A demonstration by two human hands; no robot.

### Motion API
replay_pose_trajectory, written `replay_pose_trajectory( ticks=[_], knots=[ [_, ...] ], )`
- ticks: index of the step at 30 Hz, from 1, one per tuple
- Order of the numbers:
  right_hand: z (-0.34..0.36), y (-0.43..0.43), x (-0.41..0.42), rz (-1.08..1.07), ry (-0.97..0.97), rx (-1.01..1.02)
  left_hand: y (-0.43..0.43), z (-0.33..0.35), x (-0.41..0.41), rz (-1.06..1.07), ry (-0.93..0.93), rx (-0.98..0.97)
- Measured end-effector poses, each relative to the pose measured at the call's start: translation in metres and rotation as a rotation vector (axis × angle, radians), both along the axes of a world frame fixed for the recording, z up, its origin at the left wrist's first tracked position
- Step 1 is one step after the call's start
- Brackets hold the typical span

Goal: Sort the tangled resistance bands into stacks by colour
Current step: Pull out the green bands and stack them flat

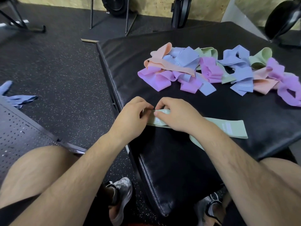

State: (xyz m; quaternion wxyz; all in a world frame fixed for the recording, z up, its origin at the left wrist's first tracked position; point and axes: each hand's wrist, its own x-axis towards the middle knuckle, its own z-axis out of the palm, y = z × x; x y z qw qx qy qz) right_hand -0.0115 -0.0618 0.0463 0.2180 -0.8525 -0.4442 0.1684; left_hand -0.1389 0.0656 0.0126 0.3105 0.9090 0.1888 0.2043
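A pale green resistance band (228, 128) lies flat along the near edge of the black padded mat (146, 51). Its left end is folded over. My left hand (132, 118) and my right hand (175, 115) both pinch that folded end, fingertips close together. A second green band (196, 141) shows under my right forearm. Farther back lies a tangled pile of bands (203, 70) in purple, blue, peach and green, apart from both hands.
Blue bands (17, 98) lie on a perforated dark bench (21, 132) and the speckled rubber floor at the left. Gym equipment frames (110, 13) stand at the back. A black round machine (283, 18) stands at the far right. My knees and shoes fill the foreground.
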Motion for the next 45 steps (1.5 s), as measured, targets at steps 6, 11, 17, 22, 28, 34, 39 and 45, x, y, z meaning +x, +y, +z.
replay_pose_trajectory(
  ticks=[6,11,17,22,28,34,39,45],
  knots=[
    [0.011,-0.006,0.006,-0.001,0.03,-0.092,-0.002,0.001,-0.001,-0.01,0.008,-0.01],
    [0.012,-0.009,0.005,-0.052,0.017,-0.121,-0.002,0.004,-0.001,-0.005,0.025,-0.002],
    [0.011,-0.008,0.004,-0.073,0.054,-0.105,-0.01,-0.002,-0.001,0.017,-0.013,0.165],
    [0.01,-0.006,0.004,-0.068,0.03,-0.129,-0.025,0.002,0.004,-0.08,-0.068,0.347],
    [0.015,-0.014,0.007,-0.002,0.058,-0.111,-0.02,-0.008,0.005,-0.157,-0.028,0.291],
    [0.023,-0.021,0.011,-0.058,0.082,-0.154,-0.023,-0.011,0.005,-0.122,-0.037,0.356],
    [0.026,-0.021,0.012,-0.107,0.004,-0.229,-0.024,-0.013,0.006,-0.105,-0.039,0.396],
    [0.027,-0.026,0.017,-0.089,-0.006,-0.383,-0.025,-0.016,0.006,-0.098,-0.054,0.424]
  ],
)
